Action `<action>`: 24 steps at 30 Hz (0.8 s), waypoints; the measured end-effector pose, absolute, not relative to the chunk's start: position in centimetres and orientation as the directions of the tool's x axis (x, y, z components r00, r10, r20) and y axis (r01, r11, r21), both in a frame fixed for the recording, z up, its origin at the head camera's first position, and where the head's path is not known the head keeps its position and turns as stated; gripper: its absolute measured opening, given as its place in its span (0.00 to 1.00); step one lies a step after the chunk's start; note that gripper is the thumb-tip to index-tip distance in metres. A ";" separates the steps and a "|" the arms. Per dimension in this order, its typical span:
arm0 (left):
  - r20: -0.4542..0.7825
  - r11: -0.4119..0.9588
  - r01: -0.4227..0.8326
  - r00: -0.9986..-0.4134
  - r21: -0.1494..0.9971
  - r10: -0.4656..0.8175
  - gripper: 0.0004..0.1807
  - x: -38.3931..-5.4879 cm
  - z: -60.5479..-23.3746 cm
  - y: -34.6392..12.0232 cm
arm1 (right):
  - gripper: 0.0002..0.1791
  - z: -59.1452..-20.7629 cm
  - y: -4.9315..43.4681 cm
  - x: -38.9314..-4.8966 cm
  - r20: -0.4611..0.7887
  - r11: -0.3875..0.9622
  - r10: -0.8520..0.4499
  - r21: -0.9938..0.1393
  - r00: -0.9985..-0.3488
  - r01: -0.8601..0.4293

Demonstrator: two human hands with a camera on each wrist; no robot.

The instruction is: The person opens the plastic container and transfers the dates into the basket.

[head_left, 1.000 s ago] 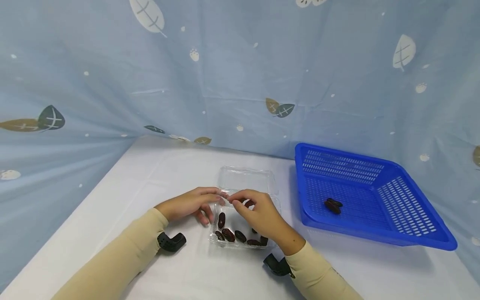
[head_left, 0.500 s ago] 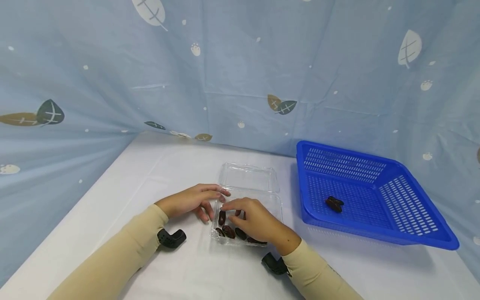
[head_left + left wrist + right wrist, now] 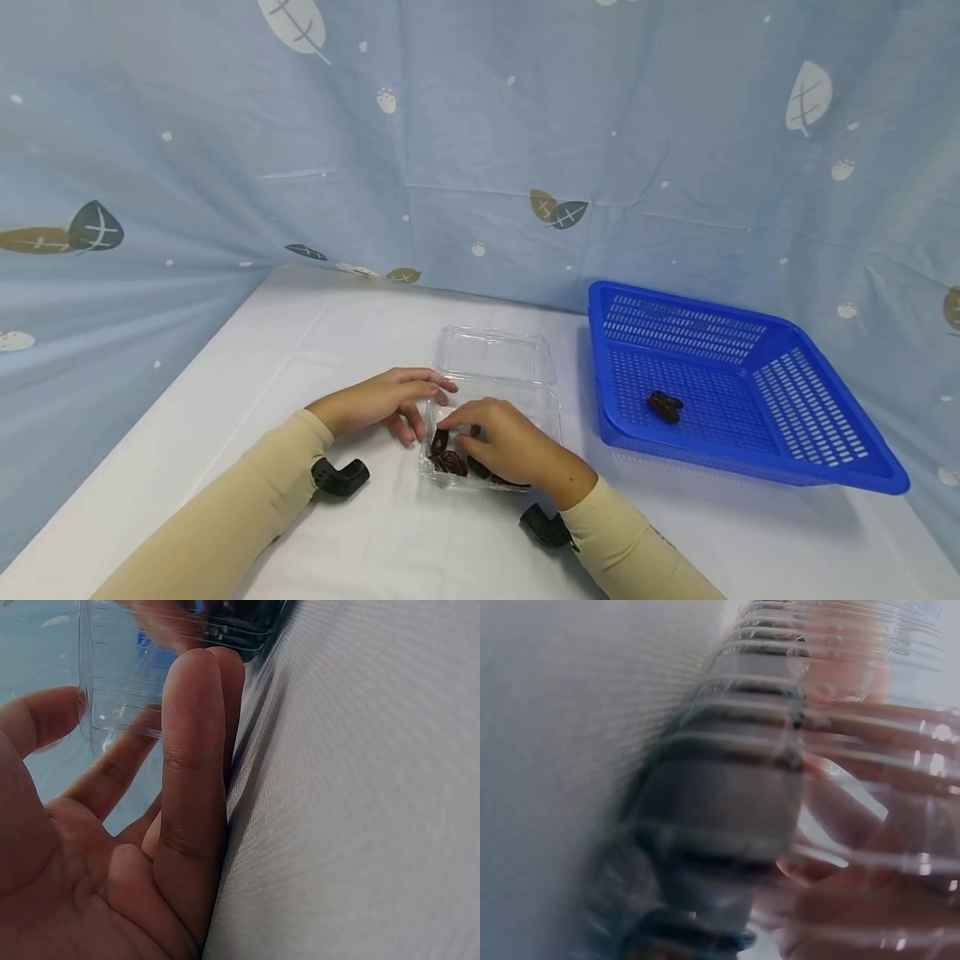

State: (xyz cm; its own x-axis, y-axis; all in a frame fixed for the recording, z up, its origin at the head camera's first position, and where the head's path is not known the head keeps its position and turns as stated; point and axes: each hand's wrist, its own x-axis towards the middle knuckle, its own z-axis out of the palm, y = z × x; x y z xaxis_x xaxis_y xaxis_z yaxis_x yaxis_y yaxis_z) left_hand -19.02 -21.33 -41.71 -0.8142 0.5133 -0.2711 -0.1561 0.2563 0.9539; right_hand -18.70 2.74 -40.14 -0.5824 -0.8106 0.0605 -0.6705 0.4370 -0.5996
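Observation:
A clear hinged plastic box [image 3: 558,417] lies with its lid [image 3: 495,354] folded back, several dark brown dates [image 3: 450,463] along its near side. My right hand [image 3: 517,442] reaches down into it, index fingertip and thumb at a date [image 3: 439,442] by the left wall. Its other fingers are mostly hidden. My left hand [image 3: 382,402] rests at the box's left rim, fingers fairly straight. In the left wrist view its finger [image 3: 56,716] touches the clear wall. Through blurred box ridges, the right wrist view shows dark dates [image 3: 720,787] and fingers.
A blue perforated basket [image 3: 720,467] stands to the right with a small cluster of dates [image 3: 664,407] on its floor. White cloth [image 3: 360,533] covers the table. Behind hangs a blue leaf-print curtain [image 3: 480,150]. Black devices [image 3: 341,477] sit at both wrists.
My right hand has come down and left from the box's far part to the date by the left wall. That date has shifted nearer the front and tilted. The left hand stays nearly still.

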 end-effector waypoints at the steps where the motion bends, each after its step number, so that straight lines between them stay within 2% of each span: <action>1: -0.269 0.256 -0.153 -0.813 0.954 0.516 0.22 -19.0 -41.7 -21.4 | 0.16 -40.1 2.7 -18.7 0.060 0.439 -0.812 -0.592 -0.580 -0.676; 13: -0.272 0.255 -0.157 -0.810 0.954 0.520 0.23 -19.0 -41.7 -21.3 | 0.15 -40.0 2.7 -18.4 0.093 0.433 -0.827 -0.524 -0.555 -0.733; 24: -0.265 0.259 -0.146 -0.812 0.955 0.520 0.23 -18.9 -41.7 -21.4 | 0.09 -40.0 2.7 -18.2 0.059 0.477 -0.792 -0.562 -0.608 -0.676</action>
State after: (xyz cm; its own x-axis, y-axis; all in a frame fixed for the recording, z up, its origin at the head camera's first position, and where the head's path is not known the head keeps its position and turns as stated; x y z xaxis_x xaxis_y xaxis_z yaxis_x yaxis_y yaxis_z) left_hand -18.91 -21.40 -41.69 -0.8120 0.5201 -0.2649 -0.1459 0.2586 0.9549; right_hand -18.24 2.71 -39.99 -0.6077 -0.7920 0.0589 -0.6759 0.4769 -0.5618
